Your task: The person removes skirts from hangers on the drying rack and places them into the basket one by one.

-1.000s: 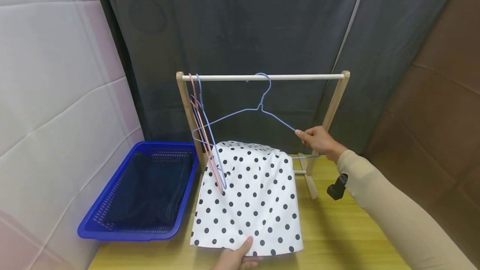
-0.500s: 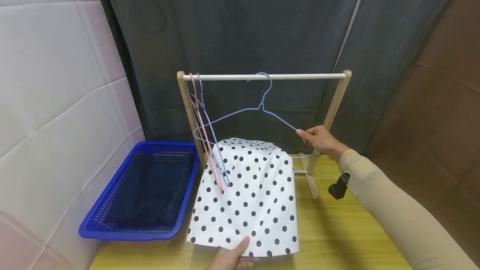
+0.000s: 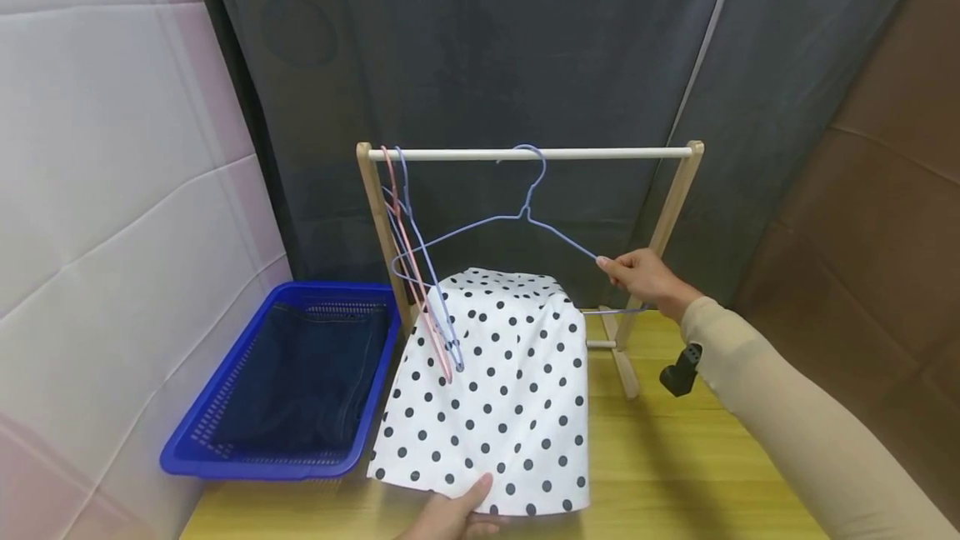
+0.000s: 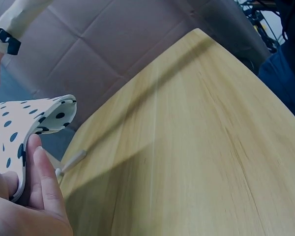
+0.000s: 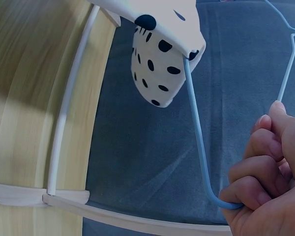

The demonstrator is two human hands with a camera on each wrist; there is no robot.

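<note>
A white cloth with black polka dots [image 3: 510, 390] is draped over the lower bar of a blue wire hanger [image 3: 480, 223], whose hook sits on the rack's white rail [image 3: 600, 154]. My right hand [image 3: 641, 277] grips the hanger's right shoulder; in the right wrist view its fingers [image 5: 258, 172] curl round the blue wire. Down at the cloth's front hem, my left hand [image 3: 453, 511] pinches the edge, thumb on top and fingers beneath. The left wrist view shows the hem [image 4: 22, 162] between that thumb and the fingers.
Pink and blue hangers [image 3: 416, 257] hang at the rail's left end, overlapping the cloth in the head view. To the left, a blue basket [image 3: 176, 448] holds folded dark denim [image 3: 300, 382]. The wooden rack [image 3: 675, 198] stands on a wood-grain table [image 3: 675, 457].
My left hand has shifted slightly left with the hem, and the cloth's lower edge has swung left. The right hand keeps its grip on the hanger.
</note>
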